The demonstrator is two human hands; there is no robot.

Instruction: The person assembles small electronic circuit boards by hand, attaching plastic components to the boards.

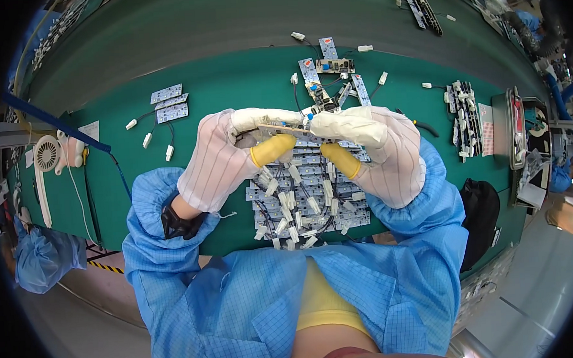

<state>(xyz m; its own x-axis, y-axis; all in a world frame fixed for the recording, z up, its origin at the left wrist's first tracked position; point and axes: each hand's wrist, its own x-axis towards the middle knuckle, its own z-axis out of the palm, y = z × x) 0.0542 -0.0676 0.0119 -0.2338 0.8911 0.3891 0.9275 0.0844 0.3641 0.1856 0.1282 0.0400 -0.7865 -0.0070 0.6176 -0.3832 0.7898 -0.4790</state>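
Between my two hands a narrow circuit board point(284, 128) is held level above the green bench mat. My left hand point(233, 143), in a striped white glove with a yellow thumb cot, pinches its left end. At its right end my right hand point(372, 142), gloved alike, closes with fingers on top and thumb below. Small components show along the board; my fingers hide much of it. Beneath both hands lie rows of light strip boards point(359, 207) with a heap of white connectors point(291, 208) on dark wires.
Loose circuit boards point(336, 66) lie beyond my hands. Three small boards with leads point(169, 102) are at left, near a small white fan point(47, 154). At right stand stacked boards point(465, 118) beside a metal tray point(507, 128). A dark conveyor point(227, 43) runs behind the mat.
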